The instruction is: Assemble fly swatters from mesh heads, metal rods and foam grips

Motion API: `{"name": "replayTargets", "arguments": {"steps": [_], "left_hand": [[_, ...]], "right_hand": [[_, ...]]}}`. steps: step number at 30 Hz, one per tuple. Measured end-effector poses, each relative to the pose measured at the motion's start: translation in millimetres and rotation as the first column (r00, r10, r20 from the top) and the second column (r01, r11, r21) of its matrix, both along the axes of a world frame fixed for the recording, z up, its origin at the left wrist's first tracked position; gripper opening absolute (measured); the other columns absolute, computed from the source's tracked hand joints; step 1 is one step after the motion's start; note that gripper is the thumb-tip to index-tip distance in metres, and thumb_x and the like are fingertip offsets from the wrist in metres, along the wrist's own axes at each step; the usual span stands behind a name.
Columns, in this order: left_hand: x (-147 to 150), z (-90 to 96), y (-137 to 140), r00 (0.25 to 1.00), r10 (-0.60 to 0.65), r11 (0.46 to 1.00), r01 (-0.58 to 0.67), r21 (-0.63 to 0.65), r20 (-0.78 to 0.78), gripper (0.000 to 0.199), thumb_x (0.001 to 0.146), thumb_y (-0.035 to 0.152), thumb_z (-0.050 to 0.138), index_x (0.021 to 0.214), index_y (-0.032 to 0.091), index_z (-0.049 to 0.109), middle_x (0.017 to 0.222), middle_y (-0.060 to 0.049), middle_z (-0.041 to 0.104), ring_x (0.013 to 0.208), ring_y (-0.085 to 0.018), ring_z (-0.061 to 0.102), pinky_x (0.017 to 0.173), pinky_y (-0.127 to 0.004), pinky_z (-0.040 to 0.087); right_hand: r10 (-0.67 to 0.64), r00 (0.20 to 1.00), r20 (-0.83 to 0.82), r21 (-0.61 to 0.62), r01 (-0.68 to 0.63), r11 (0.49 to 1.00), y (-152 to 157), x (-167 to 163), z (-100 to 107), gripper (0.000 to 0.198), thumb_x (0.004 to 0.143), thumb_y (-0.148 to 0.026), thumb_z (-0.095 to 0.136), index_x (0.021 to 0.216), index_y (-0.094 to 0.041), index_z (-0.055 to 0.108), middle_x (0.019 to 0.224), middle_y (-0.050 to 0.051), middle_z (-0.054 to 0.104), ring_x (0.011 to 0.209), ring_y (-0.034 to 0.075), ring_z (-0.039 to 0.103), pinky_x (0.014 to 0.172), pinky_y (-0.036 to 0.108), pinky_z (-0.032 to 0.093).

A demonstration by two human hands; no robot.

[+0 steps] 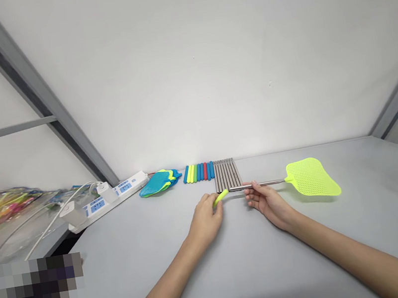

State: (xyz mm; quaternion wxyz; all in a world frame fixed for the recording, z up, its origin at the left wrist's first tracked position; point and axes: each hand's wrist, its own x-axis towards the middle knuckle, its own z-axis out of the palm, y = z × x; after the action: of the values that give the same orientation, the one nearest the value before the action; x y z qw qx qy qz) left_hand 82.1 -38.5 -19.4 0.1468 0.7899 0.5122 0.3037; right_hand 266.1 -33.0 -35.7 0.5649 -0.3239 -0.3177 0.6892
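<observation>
While a yellow-green handle (221, 198) is enclosed by the left-hand grip (205, 217), a thin metal rod (268, 183) is held by the right-hand grip (269, 202) above the grey surface (314, 256). The left-hand grip is closed about the handle, of which the far end is left protruding toward the upper right. The right-hand grip is closed on the rod between thumb and fingers, the remaining fingers being loosely curled below. The rod is held nearly level; its right end is joined to a yellow-green perforated swatter head (311, 178), beneath which a faint shadow is cast. The bare left end is positioned just beside the handle's tip; whether the two are touching cannot be told. Behind both grips, spare rods (226, 174) are laid side by side near the white wall (208, 67). To their left, spare handles (198, 173) in blue, yellow-green and red are aligned. Farther left, stacked swatter heads (159, 182) in blue and yellow-green are placed near a white power strip (134, 183), into which white plugs (73, 216) are inserted. At the far left, brightly coloured packets (0, 208) are shown, partly blurred.
</observation>
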Motion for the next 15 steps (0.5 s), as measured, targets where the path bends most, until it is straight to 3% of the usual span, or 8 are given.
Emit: {"name": "replayTargets", "arguments": {"steps": [8, 15], "left_hand": [[4.5, 2.0, -2.6, 0.993, -0.096, 0.995, 0.096, -0.004, 0.062, 0.025, 0.082, 0.025, 0.031, 0.095, 0.02, 0.052, 0.082, -0.003, 0.051, 0.078, -0.015, 0.049, 0.07, -0.028, 0.038], [3.8, 0.4, -2.0, 0.996, -0.067, 0.998, 0.067, -0.003, 0.053, 0.025, 0.082, 0.025, 0.032, 0.096, 0.02, 0.053, 0.084, -0.004, 0.051, 0.078, -0.016, 0.049, 0.071, -0.028, 0.038]], "right_hand": [[-0.027, 0.999, -0.026, 0.058, 0.029, 0.998, -4.1, -1.7, -1.5, 0.021, 0.072, -0.028, 0.054, 0.08, -0.011, 0.063, 0.062, 0.004, 0.055, 0.057, 0.012, 0.049, 0.059, 0.027, 0.041], [-0.125, 0.988, -0.087, 0.04, 0.128, 0.991, -5.7, -0.8, -4.9, 0.018, 0.071, -0.026, 0.054, 0.078, -0.012, 0.063, 0.057, 0.004, 0.054, 0.052, 0.012, 0.048, 0.051, 0.026, 0.039]]}}
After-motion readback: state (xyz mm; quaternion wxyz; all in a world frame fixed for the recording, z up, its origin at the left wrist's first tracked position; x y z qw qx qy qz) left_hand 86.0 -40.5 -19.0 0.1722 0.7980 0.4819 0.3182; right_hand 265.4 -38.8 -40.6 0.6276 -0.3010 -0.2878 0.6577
